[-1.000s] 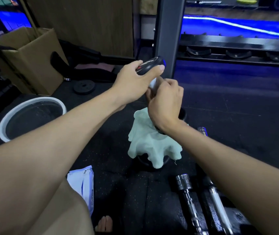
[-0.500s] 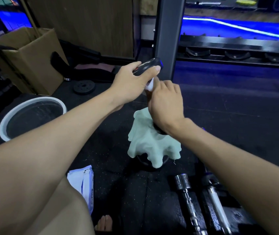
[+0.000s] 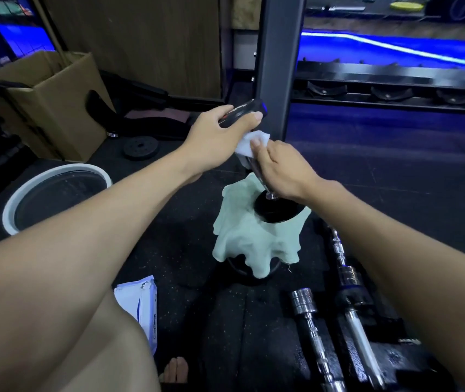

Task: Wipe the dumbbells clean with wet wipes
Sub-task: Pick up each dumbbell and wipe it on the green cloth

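Observation:
A dumbbell stands on end on the dark floor, its lower black plate [image 3: 275, 212] resting on a pale green cloth [image 3: 249, 243]. My left hand [image 3: 220, 137] grips the dumbbell's upper black plate [image 3: 244, 111] from above. My right hand [image 3: 279, 168] is wrapped around the chrome handle just below it and presses a white wet wipe [image 3: 251, 144] against the bar with the thumb. Most of the handle is hidden by my right hand. A white and blue pack of wet wipes [image 3: 142, 306] lies on the floor beside my left knee.
Two chrome dumbbell bars [image 3: 314, 339] lie at the lower right on black plates. A white-rimmed basin [image 3: 55, 176] sits at the left, a cardboard box [image 3: 50, 103] behind it, a small weight plate [image 3: 140, 147] nearby. A steel rack post [image 3: 278, 66] rises just behind the dumbbell.
My right hand has slid down the handle and turned, so the white wipe now shows above it under my left hand. The lower plate is uncovered. My left hand stays on the top plate.

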